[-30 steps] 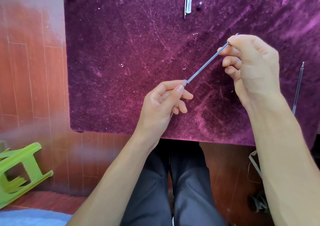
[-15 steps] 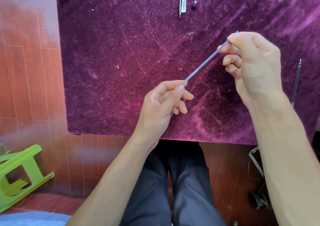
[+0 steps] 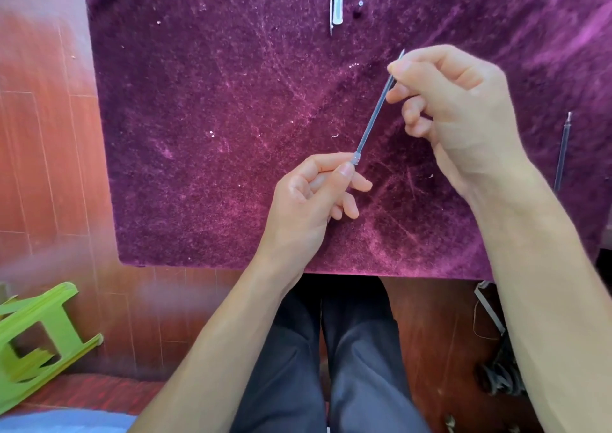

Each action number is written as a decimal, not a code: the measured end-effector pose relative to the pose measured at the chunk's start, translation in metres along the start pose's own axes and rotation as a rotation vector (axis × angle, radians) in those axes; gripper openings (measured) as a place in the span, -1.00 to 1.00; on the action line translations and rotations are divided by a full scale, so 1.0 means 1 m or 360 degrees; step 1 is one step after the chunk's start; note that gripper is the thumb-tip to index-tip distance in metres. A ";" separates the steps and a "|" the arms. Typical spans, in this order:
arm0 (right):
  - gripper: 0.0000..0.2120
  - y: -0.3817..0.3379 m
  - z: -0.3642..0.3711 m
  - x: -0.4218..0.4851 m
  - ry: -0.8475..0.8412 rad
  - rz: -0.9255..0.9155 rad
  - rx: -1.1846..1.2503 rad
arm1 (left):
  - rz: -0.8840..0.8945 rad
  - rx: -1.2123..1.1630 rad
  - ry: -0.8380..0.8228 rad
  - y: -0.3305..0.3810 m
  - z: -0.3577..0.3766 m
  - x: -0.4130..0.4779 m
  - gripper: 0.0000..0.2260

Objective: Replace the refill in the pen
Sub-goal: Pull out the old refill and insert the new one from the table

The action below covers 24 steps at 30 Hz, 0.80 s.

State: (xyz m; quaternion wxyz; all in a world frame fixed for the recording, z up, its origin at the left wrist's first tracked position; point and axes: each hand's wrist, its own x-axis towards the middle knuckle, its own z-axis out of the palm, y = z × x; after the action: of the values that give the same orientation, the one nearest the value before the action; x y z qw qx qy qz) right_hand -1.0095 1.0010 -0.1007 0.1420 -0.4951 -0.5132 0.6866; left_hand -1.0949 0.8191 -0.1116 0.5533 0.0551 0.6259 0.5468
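Frame center: left hand [image 3: 308, 197] pinches pen barrel [image 3: 356, 160], right hand [image 3: 453, 101] fingers grip refill [image 3: 374, 123] — held over tabletop [image 3: 198, 134], clear purple cloth all around. Spare refill [image 3: 562, 154] near right edge; cap [image 3: 336, 7] top center.

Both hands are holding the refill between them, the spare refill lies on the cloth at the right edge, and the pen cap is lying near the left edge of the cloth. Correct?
Not quite. The head view shows the pen cap at the cloth's far edge, near the top centre. The rest holds: left hand and right hand hold the refill; the spare refill lies right.
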 end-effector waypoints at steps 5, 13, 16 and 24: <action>-0.92 0.009 0.003 -0.005 -0.0056 0.0025 -0.0018 | 0.0023 -0.0068 -0.0013 0.002 0.001 0.003 -0.85; -0.94 0.024 0.006 -0.014 -0.0133 0.0012 -0.0089 | 0.0023 -0.0091 0.0018 0.002 0.001 0.007 -0.83; -0.92 0.027 0.008 -0.017 -0.0118 -0.0043 -0.0144 | 0.0024 -0.0088 0.0033 0.003 0.000 0.008 -0.82; -0.89 0.034 0.012 -0.029 -0.0178 -0.0197 -0.0332 | 0.0038 -0.0122 0.0049 0.004 -0.002 0.009 -0.81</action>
State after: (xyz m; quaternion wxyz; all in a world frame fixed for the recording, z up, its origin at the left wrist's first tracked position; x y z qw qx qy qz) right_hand -0.9952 0.9592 -0.1143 0.1029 -0.4355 -0.6185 0.6459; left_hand -1.1021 0.8255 -0.1147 0.5388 0.0330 0.6121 0.5779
